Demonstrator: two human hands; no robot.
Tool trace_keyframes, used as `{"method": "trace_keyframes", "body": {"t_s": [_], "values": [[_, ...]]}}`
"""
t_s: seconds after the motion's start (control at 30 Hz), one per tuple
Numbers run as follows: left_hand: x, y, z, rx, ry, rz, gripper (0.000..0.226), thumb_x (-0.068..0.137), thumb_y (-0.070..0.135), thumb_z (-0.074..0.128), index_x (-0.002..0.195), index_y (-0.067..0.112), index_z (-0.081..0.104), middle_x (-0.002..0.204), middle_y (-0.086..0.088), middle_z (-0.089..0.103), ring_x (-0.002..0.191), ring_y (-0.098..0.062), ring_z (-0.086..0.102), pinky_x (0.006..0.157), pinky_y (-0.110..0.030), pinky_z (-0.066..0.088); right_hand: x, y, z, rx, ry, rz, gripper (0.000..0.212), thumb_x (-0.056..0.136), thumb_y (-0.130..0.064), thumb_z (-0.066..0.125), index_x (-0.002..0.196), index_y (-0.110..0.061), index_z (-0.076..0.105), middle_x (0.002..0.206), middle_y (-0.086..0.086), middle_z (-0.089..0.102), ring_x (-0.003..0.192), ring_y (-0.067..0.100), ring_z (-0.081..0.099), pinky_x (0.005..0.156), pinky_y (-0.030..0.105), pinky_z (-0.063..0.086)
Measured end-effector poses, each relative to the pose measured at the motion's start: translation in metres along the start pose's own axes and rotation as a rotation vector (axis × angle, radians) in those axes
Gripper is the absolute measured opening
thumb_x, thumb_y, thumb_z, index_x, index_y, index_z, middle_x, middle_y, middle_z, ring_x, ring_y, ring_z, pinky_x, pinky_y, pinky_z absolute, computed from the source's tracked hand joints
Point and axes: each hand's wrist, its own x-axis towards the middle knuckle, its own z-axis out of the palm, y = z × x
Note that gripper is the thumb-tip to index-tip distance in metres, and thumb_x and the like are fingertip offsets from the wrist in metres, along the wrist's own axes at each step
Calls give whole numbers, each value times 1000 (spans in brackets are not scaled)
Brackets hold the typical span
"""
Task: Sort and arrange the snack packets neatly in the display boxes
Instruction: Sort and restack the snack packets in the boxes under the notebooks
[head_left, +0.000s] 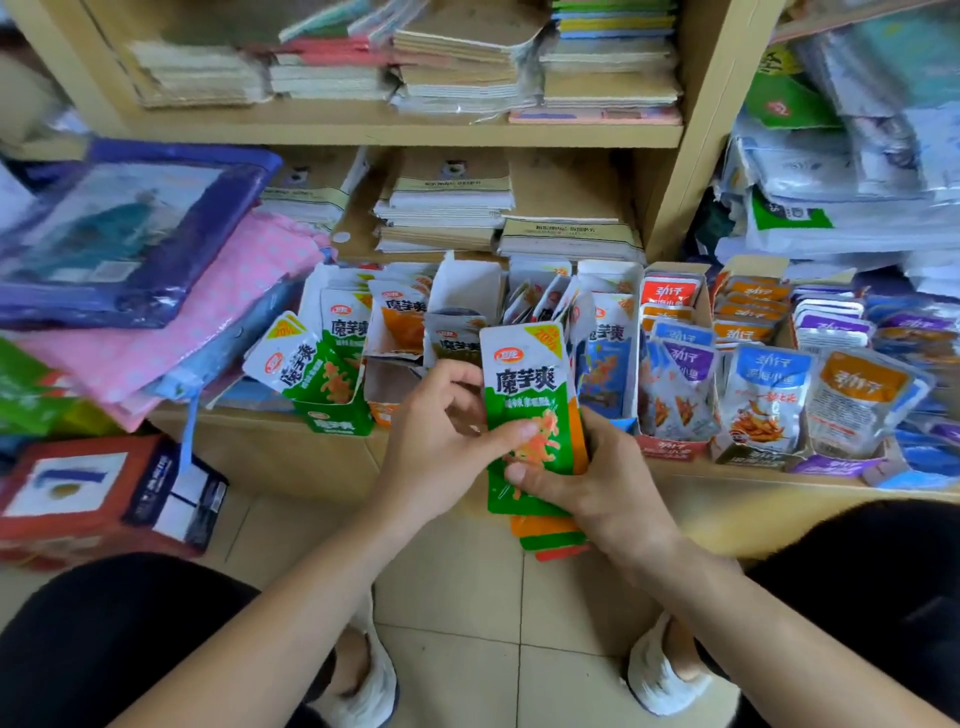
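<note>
Holding a stack of snack packets (550, 535) in front of the low shelf (260, 452), the person has both hands busy. The right hand (602, 488) grips the bottom half of the stack, with its thumb laid across the front. The left hand (436, 447) pinches the green packet (524, 384) at the front of the stack. Its thumb is on the packet's face and its fingers are tucked behind, where I cannot see them. The green packet stands up tall, white end on top.

The display boxes (670, 447) stand in a row along the front edge of the shelf. The green box (337, 423) is at the left end of that row, up and to the left of the hands. More green packets (301, 364) lean in it, one tipped to the left. Next to it are orange packets (402, 319), and blue packets (605, 364) are further right.

I think the step is to pull the green packet off the stack and put it in the green box. The left hand is nearer that box, so it looks like the one to carry it. The packet's long side runs much the same way as those in the box, so it should need little turning. It looks thin and shiny, so it could slide in crooked.
</note>
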Motion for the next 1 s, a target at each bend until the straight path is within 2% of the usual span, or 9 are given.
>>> {"method": "trace_keyframes", "body": {"t_s": [0.1, 0.2, 0.3, 0.37, 0.47, 0.57, 0.67, 0.9, 1.0], "values": [[2, -7, -20, -115, -12, -98, 48, 64, 32, 93, 102, 25, 63, 83, 3, 74, 75, -10, 68, 69, -36, 54, 5, -4, 18, 16, -53, -35, 38, 72, -14, 84, 105, -14, 65, 91, 1, 78, 80, 13, 75, 64, 23, 56], [2, -11, -40, -266, 14, -156, 30, 78, 8, 84, 99, 16, 65, 88, -1, 77, 76, -14, 71, 55, -26, 51, 11, -4, 36, 83, -65, -35, 40, 78, -27, 77, 113, -12, 65, 99, 5, 77, 89, 20, 75, 69, 27, 58], [5, -13, -63, -425, 141, -181, 26, 82, -2, 76, 101, 10, 63, 88, -5, 77, 75, -16, 73, 53, -24, 52, 20, -3, 52, 158, -67, -5, 37, 86, -32, 70, 117, -12, 65, 104, 9, 76, 91, 21, 73, 71, 33, 59], [10, -18, -84, -459, 315, -119, 28, 83, -5, 74, 101, 9, 59, 86, -2, 76, 76, -13, 72, 59, -24, 53, 26, -3, 61, 190, -45, 21, 37, 85, -31, 67, 118, -13, 65, 105, 11, 75, 90, 22, 71, 75, 40, 59], [20, -34, -116, -241, 592, 50, 35, 84, 1, 77, 98, 17, 50, 89, 5, 75, 82, -10, 70, 72, -31, 55, 36, -2, 71, 230, -22, 55, 35, 85, -29, 68, 116, -13, 66, 108, 14, 74, 94, 28, 70, 84, 47, 60], [32, -54, -131, 6, 684, 146, 41, 83, 10, 79, 101, 17, 43, 90, 6, 66, 81, -9, 66, 74, -40, 55, 43, -3, 78, 254, -23, 89, 28, 91, -24, 66, 117, -13, 66, 110, 14, 74, 101, 34, 70, 86, 49, 60], [45, -75, -121, 234, 663, 134, 40, 83, 21, 79, 97, 24, 42, 82, 17, 59, 74, -17, 67, 70, -41, 53, 46, -4, 81, 261, -28, 113, 25, 94, -22, 64, 117, -12, 65, 112, 15, 73, 105, 38, 69, 88, 51, 59], [61, -109, -112, 596, 558, 173, 29, 80, 23, 83, 81, 20, 55, 72, 0, 65, 65, -31, 66, 58, -43, 52, 47, -7, 82, 301, -18, 119, 24, 98, -16, 59, 121, -11, 61, 114, 14, 73, 97, 29, 70, 82, 40, 61], [66, -115, -110, 761, 493, 58, 24, 84, 35, 76, 82, 27, 53, 76, -1, 69, 73, -36, 68, 61, -44, 54, 46, -10, 78, 322, 11, 109, 26, 98, -16, 59, 124, -14, 61, 116, 14, 72, 100, 30, 71, 82, 41, 61]]}}
